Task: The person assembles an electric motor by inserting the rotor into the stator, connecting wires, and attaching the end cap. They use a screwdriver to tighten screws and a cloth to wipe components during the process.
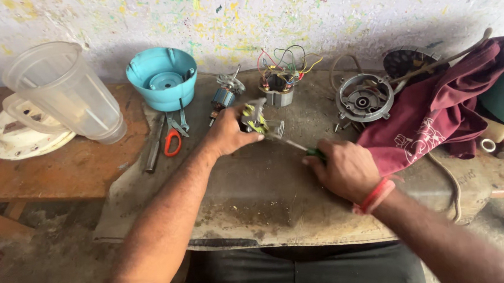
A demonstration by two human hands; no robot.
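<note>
Gripping a small motor stator point(254, 119) with yellow-green windings, the left hand point(227, 134) is closed around it near the middle of the bench point(256, 189), while the right hand point(345, 169) is closed on one green-handled screwdriver point(300, 146) whose thin shaft runs up to the stator's lower side. A red band point(377, 195) sits on the right wrist. Along the back edge of the bench stand one turquoise mixer base housing point(163, 78), turned open side up with a round fitting inside it, one armature point(225, 94) with a blue core lying just right of that housing, and one second stator point(278, 88) holding a tangle of red, green, yellow and blue wires that sprout from its top. Right of that lies one grey round motor end bracket point(364, 97), with a dark fan disc point(404, 61) behind it near the wall. One maroon cloth point(441, 105) is heaped at the right end of the bench, partly over the bracket's side. One pair of red-handled scissors point(172, 139) and two or three slim metal tools point(155, 143) lie below the turquoise housing, near the left edge of the grey bench cover. On the wooden left end of the bench, one clear plastic blender jar point(65, 90) lies tilted and empty, resting against one white round lid point(18, 139). Whether the screwdriver tip touches a screw cannot be told.
</note>
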